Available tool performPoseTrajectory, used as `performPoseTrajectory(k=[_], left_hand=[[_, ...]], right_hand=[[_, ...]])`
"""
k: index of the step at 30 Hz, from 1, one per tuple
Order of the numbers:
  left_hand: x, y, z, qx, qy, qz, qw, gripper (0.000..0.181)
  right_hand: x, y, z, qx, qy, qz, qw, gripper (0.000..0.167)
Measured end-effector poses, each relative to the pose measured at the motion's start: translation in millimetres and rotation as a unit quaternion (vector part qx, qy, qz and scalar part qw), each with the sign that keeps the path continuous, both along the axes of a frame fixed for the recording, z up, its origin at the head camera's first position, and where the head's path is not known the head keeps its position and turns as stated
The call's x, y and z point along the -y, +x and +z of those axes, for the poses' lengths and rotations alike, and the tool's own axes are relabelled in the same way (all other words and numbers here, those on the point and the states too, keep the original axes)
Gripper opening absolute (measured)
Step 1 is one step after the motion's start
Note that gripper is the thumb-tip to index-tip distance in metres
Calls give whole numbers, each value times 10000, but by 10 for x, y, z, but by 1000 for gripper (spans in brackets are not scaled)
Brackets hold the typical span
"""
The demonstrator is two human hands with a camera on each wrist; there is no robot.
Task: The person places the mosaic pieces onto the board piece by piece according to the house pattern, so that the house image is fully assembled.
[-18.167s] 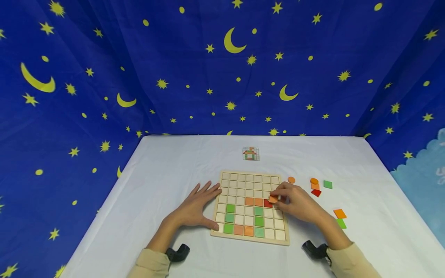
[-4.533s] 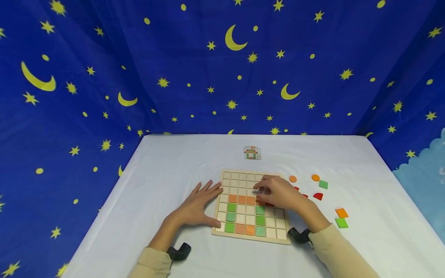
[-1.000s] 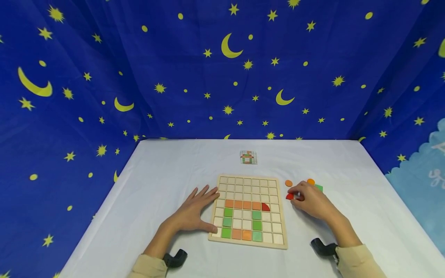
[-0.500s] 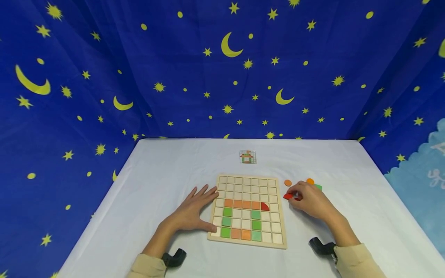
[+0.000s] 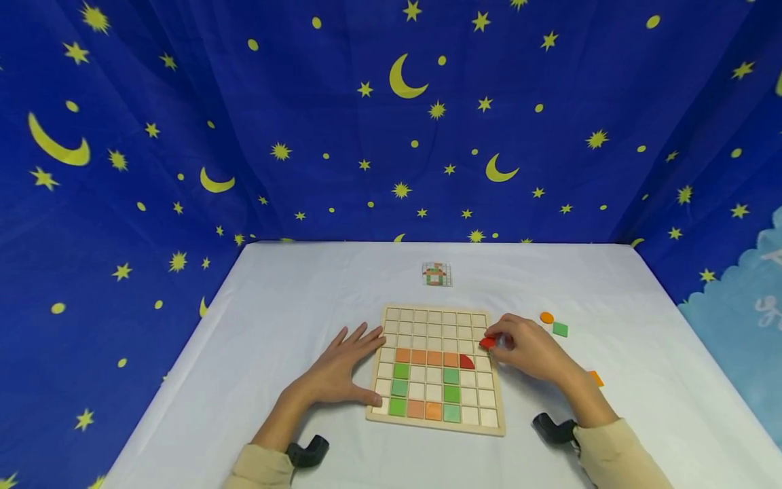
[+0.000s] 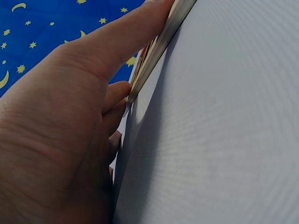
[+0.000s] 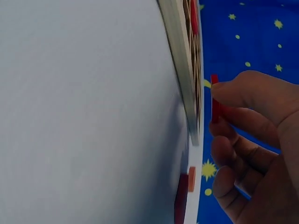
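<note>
A square wooden grid board (image 5: 434,341) lies on the table, with colored tiles in its lower cells. Green tiles (image 5: 451,393) form two columns, under a row of orange tiles (image 5: 418,356) that ends in a red quarter-circle tile (image 5: 466,361). My left hand (image 5: 342,370) rests along the board's left side, fingers spread, thumb at the near left corner. Over the board's right edge, my right hand (image 5: 528,346) pinches another red quarter-circle tile (image 5: 487,343) between thumb and fingers. In the right wrist view this red tile (image 7: 215,109) appears edge-on, above the table.
Behind the board lies a small pattern card (image 5: 436,274). To the right are an orange disc (image 5: 546,317), a green tile (image 5: 560,329) and an orange tile (image 5: 597,378) partly hidden by my right wrist. A blue starry cloth (image 5: 342,88) stands behind the table.
My right hand has lifted a red quarter-circle tile and carried it left to the board's edge. Since the oldest frame, the orange row has grown leftward. The left hand stays put.
</note>
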State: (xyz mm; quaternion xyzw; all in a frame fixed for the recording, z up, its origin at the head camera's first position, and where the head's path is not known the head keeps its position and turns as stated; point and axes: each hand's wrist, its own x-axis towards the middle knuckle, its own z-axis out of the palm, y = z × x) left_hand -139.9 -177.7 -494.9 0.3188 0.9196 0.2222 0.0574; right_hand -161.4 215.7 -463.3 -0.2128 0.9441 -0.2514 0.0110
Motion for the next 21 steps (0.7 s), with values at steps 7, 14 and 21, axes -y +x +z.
performPoseTrajectory(k=[7,14,21], left_hand=[[-1,0,-3,23,-11,12,10000,113],[-2,-4,1,35,-32,44,10000,113],[-2,4,-5,42,4,33,10000,113]], right_hand=[[142,4,43,28,-17,202,9998,24],[252,-20,0,85,-73,401,9991,21],[384,-36,-17,-58,-132,584,9982,20]])
